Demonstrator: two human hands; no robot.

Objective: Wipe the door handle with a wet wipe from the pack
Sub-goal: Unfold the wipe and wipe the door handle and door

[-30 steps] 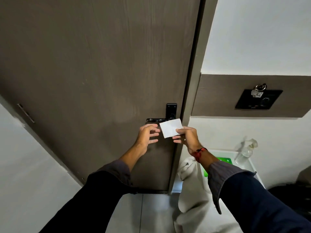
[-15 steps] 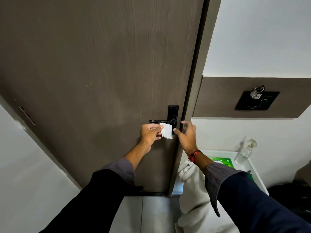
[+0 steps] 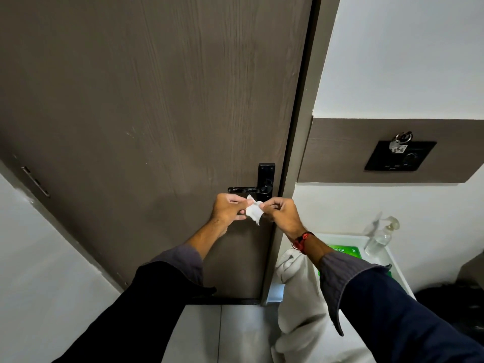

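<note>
Both hands, left hand (image 3: 227, 208) and right hand (image 3: 279, 213), pinch a crumpled wet wipe (image 3: 253, 212) between closed fingers just below the black door handle (image 3: 242, 189) (near the door's edge); green pack (image 3: 347, 251) lies lower right.

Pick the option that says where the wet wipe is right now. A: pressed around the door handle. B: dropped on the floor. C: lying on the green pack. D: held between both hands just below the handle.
D: the crumpled wet wipe is pinched between the left hand and the right hand, just below the black door handle and not touching it.
</note>
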